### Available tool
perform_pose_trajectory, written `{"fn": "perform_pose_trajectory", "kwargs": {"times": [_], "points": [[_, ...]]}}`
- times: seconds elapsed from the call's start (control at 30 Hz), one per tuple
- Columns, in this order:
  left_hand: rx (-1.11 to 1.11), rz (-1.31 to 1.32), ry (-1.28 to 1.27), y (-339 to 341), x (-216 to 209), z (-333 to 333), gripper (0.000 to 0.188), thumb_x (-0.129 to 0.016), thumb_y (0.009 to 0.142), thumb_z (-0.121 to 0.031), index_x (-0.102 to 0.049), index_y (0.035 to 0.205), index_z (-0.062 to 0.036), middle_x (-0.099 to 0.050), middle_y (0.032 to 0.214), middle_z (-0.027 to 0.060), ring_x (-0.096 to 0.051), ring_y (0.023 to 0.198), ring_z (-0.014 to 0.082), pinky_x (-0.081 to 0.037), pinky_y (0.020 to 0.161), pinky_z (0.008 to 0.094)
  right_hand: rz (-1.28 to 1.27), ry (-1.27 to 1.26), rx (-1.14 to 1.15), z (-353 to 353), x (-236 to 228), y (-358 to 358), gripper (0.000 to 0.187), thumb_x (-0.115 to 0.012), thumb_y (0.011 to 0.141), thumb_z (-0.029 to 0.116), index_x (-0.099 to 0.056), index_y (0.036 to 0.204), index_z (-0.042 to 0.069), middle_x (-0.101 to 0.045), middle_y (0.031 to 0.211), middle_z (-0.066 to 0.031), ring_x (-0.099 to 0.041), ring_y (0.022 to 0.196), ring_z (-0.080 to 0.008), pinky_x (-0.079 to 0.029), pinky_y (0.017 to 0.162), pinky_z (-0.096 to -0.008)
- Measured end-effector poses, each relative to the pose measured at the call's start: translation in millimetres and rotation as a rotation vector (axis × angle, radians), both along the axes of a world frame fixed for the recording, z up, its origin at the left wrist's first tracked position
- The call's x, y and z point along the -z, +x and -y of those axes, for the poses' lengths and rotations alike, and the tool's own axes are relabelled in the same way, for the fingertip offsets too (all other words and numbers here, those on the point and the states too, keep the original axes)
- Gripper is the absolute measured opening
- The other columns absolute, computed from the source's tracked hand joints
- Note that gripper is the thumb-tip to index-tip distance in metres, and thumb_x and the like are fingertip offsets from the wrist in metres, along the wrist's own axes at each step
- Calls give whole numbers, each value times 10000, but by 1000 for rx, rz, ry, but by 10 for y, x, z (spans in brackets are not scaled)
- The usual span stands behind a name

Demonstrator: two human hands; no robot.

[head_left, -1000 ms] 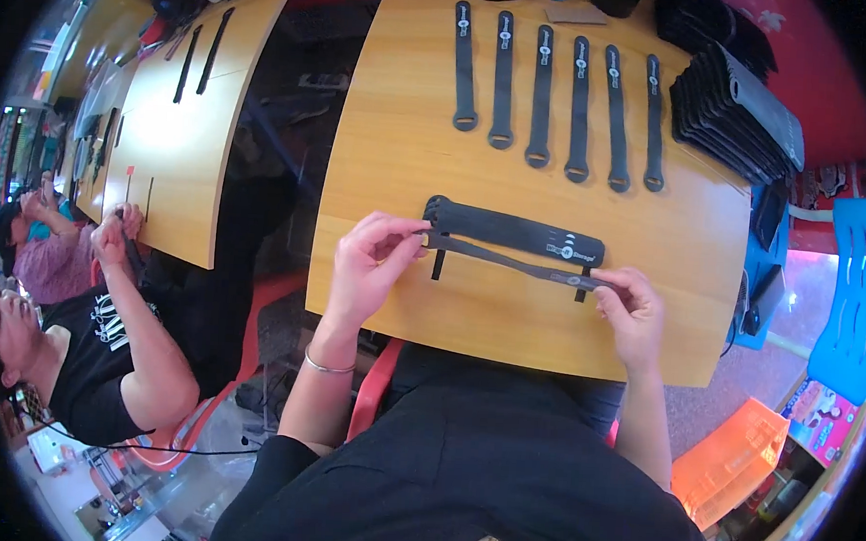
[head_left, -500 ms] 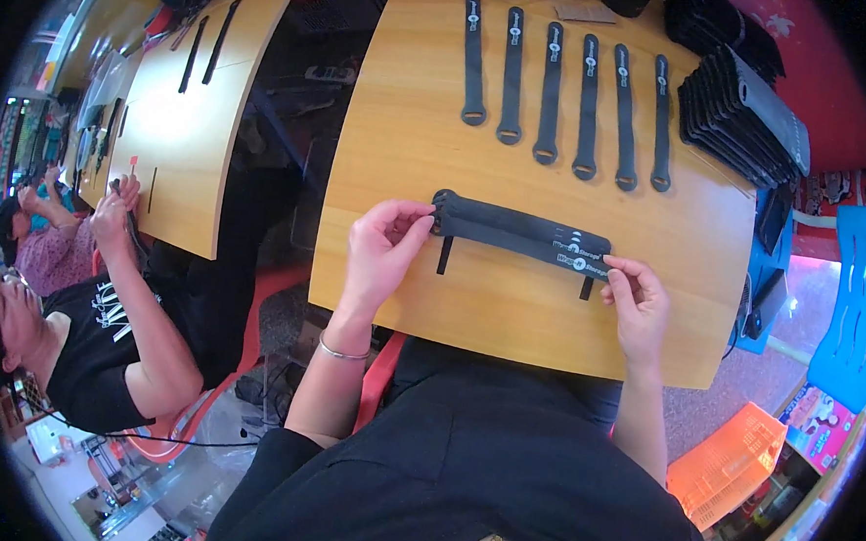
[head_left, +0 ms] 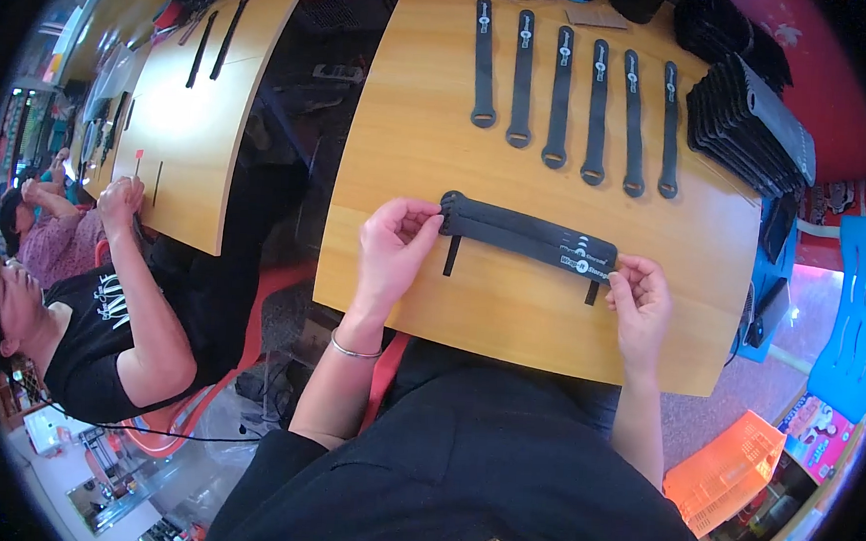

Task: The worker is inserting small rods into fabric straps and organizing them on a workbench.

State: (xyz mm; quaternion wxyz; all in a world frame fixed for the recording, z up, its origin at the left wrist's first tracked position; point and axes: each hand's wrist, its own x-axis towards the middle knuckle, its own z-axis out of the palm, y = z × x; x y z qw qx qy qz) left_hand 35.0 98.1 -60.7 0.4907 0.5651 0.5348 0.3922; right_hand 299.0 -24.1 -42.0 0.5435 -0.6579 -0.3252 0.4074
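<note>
Both hands holding a strap bundle.
The left hand (head_left: 393,252) and right hand (head_left: 637,299) are keeping their fingers clamped on opposite ends of the black flat fabric strap bundle (head_left: 528,237) over the wooden table (head_left: 410,152).

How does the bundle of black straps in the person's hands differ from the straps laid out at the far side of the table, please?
The bundle of black straps is stacked together; the row of six straps lies singly with gaps between.
The bundle runs crosswise, gripped by the left hand and right hand; the row points away, untouched.
Both are black, with small pale marks.
</note>
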Motion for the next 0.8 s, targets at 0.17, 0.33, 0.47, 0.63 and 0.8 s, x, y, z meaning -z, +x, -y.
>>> {"fn": "perform_pose_trajectory", "kwargs": {"times": [0.17, 0.33, 0.47, 0.63, 0.8], "points": [[-18, -32, 25, 16, 12, -1, 57, -657, 803, 7, -645, 859, 14, -637, 738, 21, -564, 639, 52, -454, 574, 191, 1, -25, 4, -13, -32, 0, 222, -618, 847, -17, -552, 1057, 14, -557, 787, 3, -512, 641, -45, -442, 579, -177], [-1, -50, 44, 1, 19, 3, 69, -641, 823, 30, -631, 891, 19, -643, 773, 11, -581, 673, 38, -461, 614, 169, 10, -29, 8, -14, -30, -14, 223, -624, 838, -28, -544, 1042, 15, -559, 769, 6, -520, 647, -46, -447, 581, -179], [3, -50, 27, -5, 40, 1, 67, -642, 822, 32, -631, 887, 19, -643, 773, 13, -582, 678, 39, -462, 619, 167, -9, -18, 16, -14, -27, -15, 226, -630, 837, -21, -541, 1041, 15, -562, 767, 6, -522, 650, -45, -448, 583, -179], [-39, -51, 59, 10, 69, 3, 65, -669, 787, 12, -653, 850, 14, -630, 720, 26, -562, 618, 58, -454, 567, 192, 13, -28, 17, -10, -25, -16, 224, -627, 840, -18, -539, 1043, 13, -563, 767, 4, -518, 640, -44, -439, 580, -172], [-43, -56, 65, 7, 79, 2, 60, -670, 788, 9, -652, 845, 15, -628, 709, 31, -567, 619, 60, -455, 566, 194, 5, -18, 19, -19, -23, -21, 225, -625, 841, -19, -536, 1045, 11, -563, 763, 2, -515, 633, -43, -435, 576, -170]]}}
